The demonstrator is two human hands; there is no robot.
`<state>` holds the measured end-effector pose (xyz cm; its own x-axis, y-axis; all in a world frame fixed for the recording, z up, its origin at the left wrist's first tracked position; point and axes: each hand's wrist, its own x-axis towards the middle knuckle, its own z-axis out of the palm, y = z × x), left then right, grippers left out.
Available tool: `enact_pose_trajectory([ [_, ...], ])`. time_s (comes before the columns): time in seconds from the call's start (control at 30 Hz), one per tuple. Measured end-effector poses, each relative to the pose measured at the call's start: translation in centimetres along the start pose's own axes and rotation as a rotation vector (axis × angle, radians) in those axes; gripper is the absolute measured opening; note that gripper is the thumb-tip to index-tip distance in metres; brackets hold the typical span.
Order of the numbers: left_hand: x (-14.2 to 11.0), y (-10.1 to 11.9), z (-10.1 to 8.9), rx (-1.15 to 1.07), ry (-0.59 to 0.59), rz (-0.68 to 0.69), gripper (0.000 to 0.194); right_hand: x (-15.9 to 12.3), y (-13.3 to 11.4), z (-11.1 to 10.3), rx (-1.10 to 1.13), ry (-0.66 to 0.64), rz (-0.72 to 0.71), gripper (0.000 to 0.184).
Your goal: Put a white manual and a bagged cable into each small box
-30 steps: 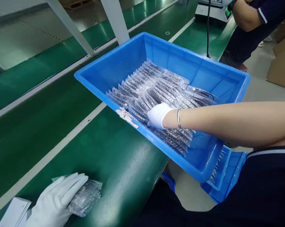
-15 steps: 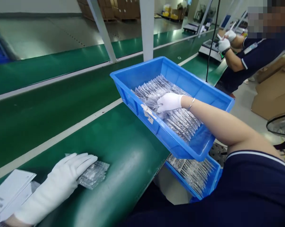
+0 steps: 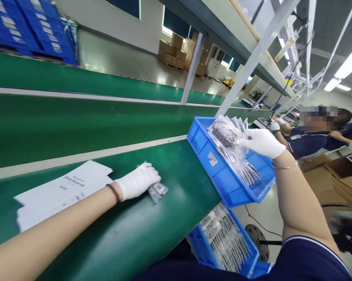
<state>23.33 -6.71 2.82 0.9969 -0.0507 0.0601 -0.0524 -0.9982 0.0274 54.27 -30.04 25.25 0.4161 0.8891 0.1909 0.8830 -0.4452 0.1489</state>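
Observation:
My right hand (image 3: 262, 143), in a white glove, pinches the edge of a clear bubble bag (image 3: 223, 132) with something dark inside. It lifts the bag at the top of a blue bin (image 3: 201, 152). Rows of similar silvery bags (image 3: 247, 168) stand packed in that bin. On the green work surface (image 3: 176, 226), my gloved left hand (image 3: 139, 181) has its fingers curled over a small crumpled clear plastic bag (image 3: 158, 191). Part of that bag is hidden under the hand. White printed sheets (image 3: 69, 181) lie behind the left wrist.
Below the table edge, a second blue bin (image 3: 247, 238) holds more clear bags. White posts (image 3: 241, 86) rise behind the upper bin. A co-worker in dark clothing (image 3: 304, 144) stands at the right, near open cardboard boxes (image 3: 324, 183) and a fan (image 3: 342, 222).
The view has swung upward and right. My right hand has raised a bubble bag from among the packed rows. My left hand's fingers, stretched out before, are now more curled on the small bag.

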Motion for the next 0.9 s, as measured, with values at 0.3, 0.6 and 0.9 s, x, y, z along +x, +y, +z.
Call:
enact_pose_trajectory([
  [0.3,-2.6,0.5,-0.5,0.094,-0.072,0.032,0.022,-1.8,-17.8,12.4,-0.097,-0.074,-0.25,0.029],
  [0.6,-2.7,1.1,-1.1,0.078,-0.041,-0.223,0.013,-4.4,-18.9,22.8,0.868,0.035,-0.127,0.048],
  [0.9,-3.3,-0.5,-1.8,0.085,-0.042,-0.278,0.055,-2.5,-21.3,23.4,1.775,-0.098,0.441,0.089],
])
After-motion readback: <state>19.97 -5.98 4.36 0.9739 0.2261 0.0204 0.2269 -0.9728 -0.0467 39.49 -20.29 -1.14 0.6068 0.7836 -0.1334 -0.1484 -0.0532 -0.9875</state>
